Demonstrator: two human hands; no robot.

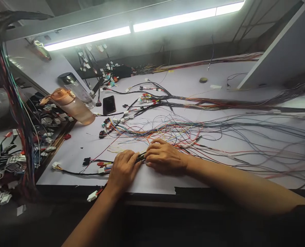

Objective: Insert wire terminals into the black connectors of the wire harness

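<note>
My left hand (124,166) is closed around a wire bundle (141,157) near the table's front edge. Close beside it, my right hand (164,157) has its fingers curled on the same bundle, just to the right. Branches of the bundle come out left of my left hand, ending in a black connector (86,161), a red connector (101,164) and white connectors, one of them the white plug (56,166) at far left. Another white connector (92,196) hangs over the front edge on red and black leads. Loose wires spread rightward beyond my right hand. My fingers hide the gripped stretch.
Behind my hands lies a loose multicoloured wire bundle (147,132), with a taped harness (178,99) farther back. A phone (109,105), an orange-capped bottle (75,108) and a clear bottle (77,87) are at the left. Hanging cables (23,120) and piled connectors flank the table's left edge.
</note>
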